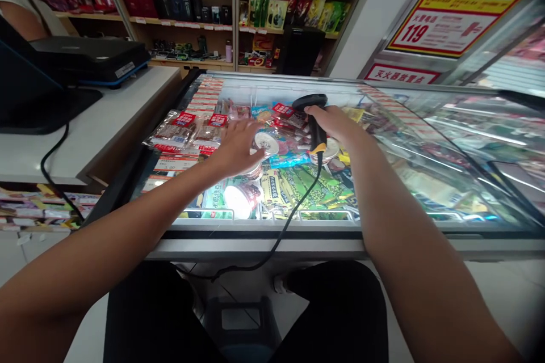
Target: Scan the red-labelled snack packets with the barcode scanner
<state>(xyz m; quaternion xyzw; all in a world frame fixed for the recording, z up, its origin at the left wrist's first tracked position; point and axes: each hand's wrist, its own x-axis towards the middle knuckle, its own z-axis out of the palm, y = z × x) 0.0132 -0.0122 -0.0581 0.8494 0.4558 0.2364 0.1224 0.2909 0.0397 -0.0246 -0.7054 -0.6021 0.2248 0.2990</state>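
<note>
Right hand point(334, 122) is gripping the black barcode scanner point(317, 130) above the freezer point(298, 246), around mid-length; its fingers are closing round the handle, partly hidden from view; left hand point(240, 144) is sitting over the freezer's left half, fingers spread and partly bent, thumb apart; the round-lidded tub point(267, 144) is showing between thumb and fingers, over the freezer's left-centre; can't tell whether they're gripping it or just resting against it.

Obstructions: scanner cable point(293, 210) is dropping from the handle and crossing the freezer's front rim, then looping below it; both forearms are hiding parts of that front side; scanner and right hand are covering some stock beneath.

Around: red-labelled packs point(174, 130) are lying at the freezer's left end, beside a strip of price tags point(204, 96); green packets point(315, 184) are filling the front middle; glare is washing out one round lid point(238, 202) near the front left; counter point(140, 91) is standing left of the freezer, carrying a flat black device point(106, 57); another person's arm point(21, 20) is showing beyond that; stocked shelves point(183, 17) are standing behind the freezer; red-and-white sign point(430, 34) is hanging behind its right half.
</note>
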